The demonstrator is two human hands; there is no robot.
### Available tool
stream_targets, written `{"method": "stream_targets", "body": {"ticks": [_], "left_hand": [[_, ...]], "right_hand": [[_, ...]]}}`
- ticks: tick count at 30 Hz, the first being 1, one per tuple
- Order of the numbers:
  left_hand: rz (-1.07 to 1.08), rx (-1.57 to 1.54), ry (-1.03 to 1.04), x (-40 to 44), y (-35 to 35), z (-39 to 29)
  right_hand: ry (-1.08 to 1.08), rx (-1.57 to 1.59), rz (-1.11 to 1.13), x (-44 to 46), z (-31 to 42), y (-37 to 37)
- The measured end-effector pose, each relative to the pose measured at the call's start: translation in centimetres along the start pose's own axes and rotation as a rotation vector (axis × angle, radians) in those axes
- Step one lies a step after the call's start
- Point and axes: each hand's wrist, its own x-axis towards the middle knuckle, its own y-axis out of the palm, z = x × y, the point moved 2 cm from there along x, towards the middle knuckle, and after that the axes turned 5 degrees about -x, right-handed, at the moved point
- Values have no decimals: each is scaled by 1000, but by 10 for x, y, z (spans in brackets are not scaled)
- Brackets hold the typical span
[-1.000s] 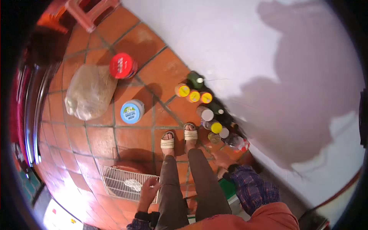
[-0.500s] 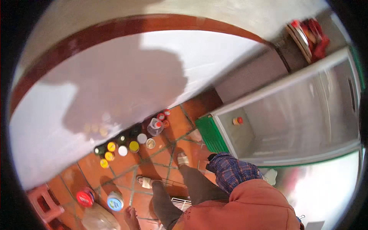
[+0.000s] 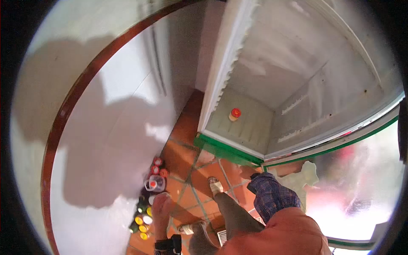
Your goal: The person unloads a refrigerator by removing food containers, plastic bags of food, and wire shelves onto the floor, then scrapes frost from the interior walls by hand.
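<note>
My left hand (image 3: 161,208) is stretched forward over the floor, a black band at its wrist. It appears beside a row of jars and bottles, close to a clear plastic jug (image 3: 156,183) with a red cap. Blur hides how its fingers are held. Yellow-lidded jars (image 3: 143,228) and a white-lidded jar (image 3: 147,219) stand just left of it. My right arm, in a plaid cuff (image 3: 274,195), points toward the open fridge (image 3: 250,142); the right hand itself cannot be made out. Inside the fridge sits a small red-capped jar (image 3: 234,114).
The glass-like fridge door (image 3: 357,182) is swung open at the right. A white wall panel (image 3: 97,170) with a brown border runs along the left. My sandalled feet (image 3: 216,185) stand on orange floor tiles (image 3: 178,159). A white wire rack (image 3: 222,238) lies near my legs.
My view has turned toward the fridge, which fills more of the picture. The left hand has come up from the bottom edge to beside the jars. The red-capped jar stays in the fridge.
</note>
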Motion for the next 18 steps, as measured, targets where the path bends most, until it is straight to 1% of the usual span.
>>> {"method": "stream_targets", "body": {"ticks": [1,2,3,5,7,9,11,12,13,14,15,17,18], "left_hand": [[94,129,66,31,24,-29],[170,170,256,60,50,-57],[245,202,444,83,74,-82],[234,138,123,119,125,-136],[194,321,476,162,160,-169],[155,353,623,204,190,-201],[95,317,745,238,220,-232],[102,319,748,252,236,-241],[37,108,820,265,250,-250],[-30,-107,882,273,259,-255],[-22,-103,875,276,264,-260],[-88,30,486,284,268,-266],[-168,110,659,288,269,-262]], "right_hand": [[126,-10,115,8,-30,9],[248,-18,233,14,-54,14],[260,3,216,15,-71,19],[299,142,207,11,-87,13],[346,184,176,17,-91,5],[362,118,214,30,-92,-6],[406,158,182,46,-75,-43],[438,192,164,55,-70,-53],[443,201,168,68,-75,-49],[373,210,-12,82,-82,-45],[302,216,-192,95,-89,-41],[338,227,-211,131,-98,-55],[369,236,-233,151,-101,-65]]}}
